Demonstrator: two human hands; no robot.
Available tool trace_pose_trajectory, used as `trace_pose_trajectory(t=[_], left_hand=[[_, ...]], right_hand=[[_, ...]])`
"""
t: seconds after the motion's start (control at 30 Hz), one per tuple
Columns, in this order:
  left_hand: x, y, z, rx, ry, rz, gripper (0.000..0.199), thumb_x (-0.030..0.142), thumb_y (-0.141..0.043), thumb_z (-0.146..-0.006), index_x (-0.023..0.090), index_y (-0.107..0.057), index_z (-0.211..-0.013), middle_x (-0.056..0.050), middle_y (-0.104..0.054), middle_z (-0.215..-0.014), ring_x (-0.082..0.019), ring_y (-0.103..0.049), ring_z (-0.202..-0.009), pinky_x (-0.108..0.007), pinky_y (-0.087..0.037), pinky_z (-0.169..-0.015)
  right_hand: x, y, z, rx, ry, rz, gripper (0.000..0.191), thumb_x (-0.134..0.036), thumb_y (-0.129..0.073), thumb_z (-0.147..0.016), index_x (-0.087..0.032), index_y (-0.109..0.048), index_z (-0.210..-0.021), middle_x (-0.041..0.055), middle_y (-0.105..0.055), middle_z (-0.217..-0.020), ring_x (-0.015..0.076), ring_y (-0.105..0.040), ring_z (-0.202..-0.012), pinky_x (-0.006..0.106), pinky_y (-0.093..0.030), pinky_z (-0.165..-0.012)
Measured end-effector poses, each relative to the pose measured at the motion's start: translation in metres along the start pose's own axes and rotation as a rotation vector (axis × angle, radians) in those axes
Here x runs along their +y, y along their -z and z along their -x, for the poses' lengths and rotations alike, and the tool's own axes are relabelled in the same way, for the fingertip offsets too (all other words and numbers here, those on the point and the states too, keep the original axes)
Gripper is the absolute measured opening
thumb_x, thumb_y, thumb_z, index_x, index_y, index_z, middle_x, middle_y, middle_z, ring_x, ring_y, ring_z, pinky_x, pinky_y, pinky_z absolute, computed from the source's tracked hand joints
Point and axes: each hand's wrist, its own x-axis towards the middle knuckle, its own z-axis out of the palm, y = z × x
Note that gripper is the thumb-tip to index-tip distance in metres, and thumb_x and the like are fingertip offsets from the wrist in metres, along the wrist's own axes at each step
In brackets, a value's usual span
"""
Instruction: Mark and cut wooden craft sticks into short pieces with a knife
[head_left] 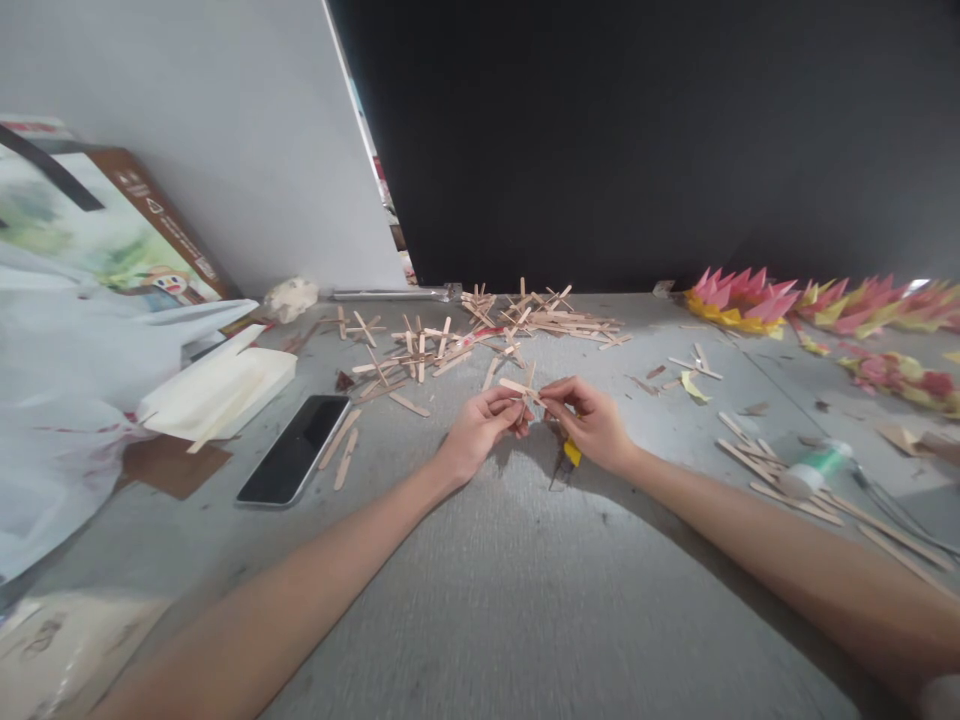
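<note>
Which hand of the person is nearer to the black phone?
Left. The left hand is to the right of the black phone; the right hand is farther to the right.

To the right of the black phone (294,450), we pinch crossed sticks (516,387) between the fingertips of our left hand (472,437) and right hand (590,422). Just beside the phone's right edge we see two loose sticks (346,459); beyond the phone and to its right lies our pile of wooden sticks (570,322). Left of the phone we have a pale tray (280,368) and a plastic bag (67,370). Well right of the phone, we see a green-and-white tube (817,467) among flat sticks (796,503).
</note>
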Motion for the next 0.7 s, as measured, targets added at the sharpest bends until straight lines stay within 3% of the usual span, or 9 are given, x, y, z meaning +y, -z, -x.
trace_pose_trajectory(t=[0.07,0.17,0.23,0.37,0.5,0.7], left_hand=[[0.0012,-0.0001,0.0012,0.009,0.011,0.034,0.041,0.037,-0.088,-0.082,0.016,-0.068,-0.111,-0.005,-0.074,-0.082,-0.014,-0.066,-0.068,-0.027,-0.048,-0.068],[0.0043,-0.0019,0.0032,0.021,0.016,0.063,0.068,0.033,-0.088,-0.082,0.021,-0.054,-0.14,-0.002,-0.074,-0.081,-0.015,-0.066,-0.067,-0.028,-0.048,-0.068],[0.0051,-0.0025,0.0035,0.018,0.021,0.064,0.076,0.032,-0.088,-0.082,0.021,-0.05,-0.146,-0.001,-0.074,-0.08,-0.015,-0.066,-0.067,-0.028,-0.047,-0.068],[0.0021,-0.0009,0.0021,0.013,0.018,0.051,0.061,0.034,-0.088,-0.082,0.016,-0.061,-0.133,-0.003,-0.073,-0.081,-0.014,-0.065,-0.067,-0.028,-0.047,-0.068],[-0.0011,0.0014,0.0007,0.046,0.009,0.044,0.06,0.034,-0.087,-0.082,0.017,-0.058,-0.131,-0.002,-0.073,-0.08,-0.015,-0.066,-0.067,-0.027,-0.047,-0.068],[-0.0003,0.0011,-0.0019,0.036,0.025,0.053,0.042,0.035,-0.089,-0.079,0.013,-0.065,-0.107,-0.006,-0.075,-0.085,-0.012,-0.065,-0.067,-0.026,-0.047,-0.067]], right_hand=[[0.0005,-0.0001,0.0003,-0.006,-0.008,-0.016,0.015,-0.038,-0.066,-0.103,-0.023,-0.07,-0.104,0.0048,-0.075,-0.093,0.0171,-0.071,-0.074,0.032,-0.059,-0.069],[0.0009,0.0001,0.0006,-0.018,-0.02,-0.043,0.015,-0.037,-0.065,-0.103,-0.023,-0.07,-0.104,0.0046,-0.074,-0.092,0.0162,-0.069,-0.072,0.031,-0.058,-0.066],[0.0011,0.0005,0.0007,-0.014,-0.037,-0.047,0.015,-0.037,-0.065,-0.103,-0.023,-0.07,-0.104,0.0038,-0.073,-0.09,0.0152,-0.067,-0.069,0.03,-0.057,-0.063],[-0.0002,0.0015,0.0008,-0.008,-0.086,-0.046,0.017,-0.038,-0.064,-0.104,-0.021,-0.07,-0.104,0.0014,-0.069,-0.079,0.014,-0.063,-0.064,0.027,-0.052,-0.058],[-0.0034,0.0016,0.0,-0.017,-0.142,-0.084,0.024,-0.043,-0.063,-0.103,-0.02,-0.068,-0.105,0.0004,-0.066,-0.074,0.013,-0.059,-0.059,0.026,-0.048,-0.055],[-0.0064,0.0004,-0.003,0.008,-0.178,-0.081,0.033,-0.053,-0.064,-0.101,-0.02,-0.066,-0.1,-0.0004,-0.063,-0.069,0.0138,-0.058,-0.059,0.027,-0.047,-0.056]])
